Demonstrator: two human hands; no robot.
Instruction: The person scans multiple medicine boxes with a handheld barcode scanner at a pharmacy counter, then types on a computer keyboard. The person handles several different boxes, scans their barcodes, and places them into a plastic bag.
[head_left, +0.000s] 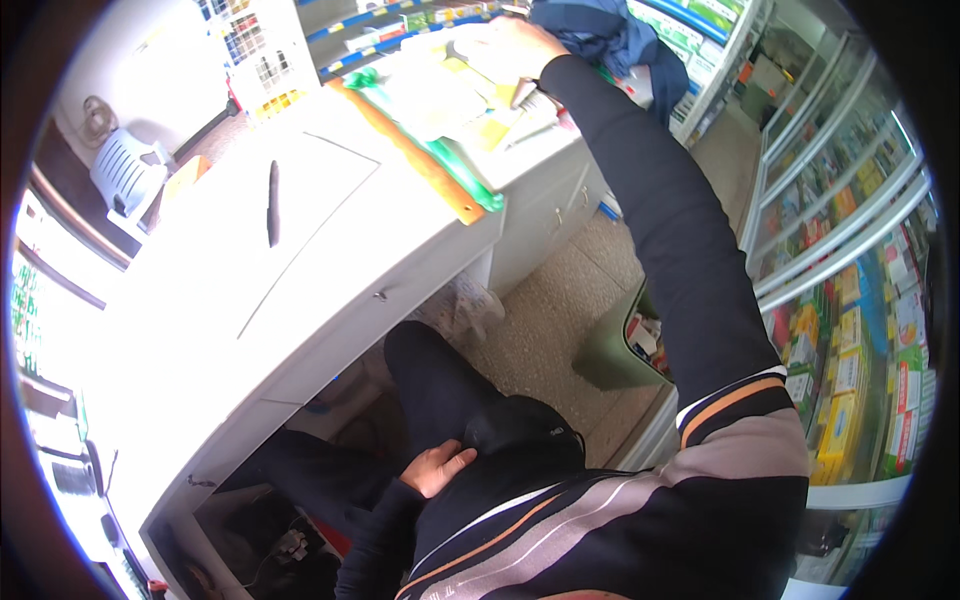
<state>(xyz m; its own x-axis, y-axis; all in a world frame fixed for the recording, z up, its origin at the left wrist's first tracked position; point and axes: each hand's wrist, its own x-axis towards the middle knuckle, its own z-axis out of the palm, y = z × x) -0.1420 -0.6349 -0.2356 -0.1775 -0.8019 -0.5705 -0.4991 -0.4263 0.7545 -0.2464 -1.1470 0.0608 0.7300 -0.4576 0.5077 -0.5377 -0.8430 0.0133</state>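
Note:
My right arm stretches far across the white desk, and my right hand (517, 46) is over papers (435, 94) and yellow slips (491, 135) at the far end. Glare washes out its fingers, so a grip on anything there cannot be made out. Just beyond it lies a bundle of dark blue cloth (592, 30). My left hand (439, 469) rests in my lap, thumb up, against a black pouch-like thing (525, 431); its fingertips are hidden. A dark pen (273, 202) lies on the bright desk top (202, 277).
An orange-brown strip (412, 157) and a green plastic strip (442, 161) cross the desk. Below right stands a green waste bin (611, 349) holding rubbish. Glass-fronted shelves (840, 300) with boxed goods line the right. A blue plastic chair (131, 172) stands beyond the desk.

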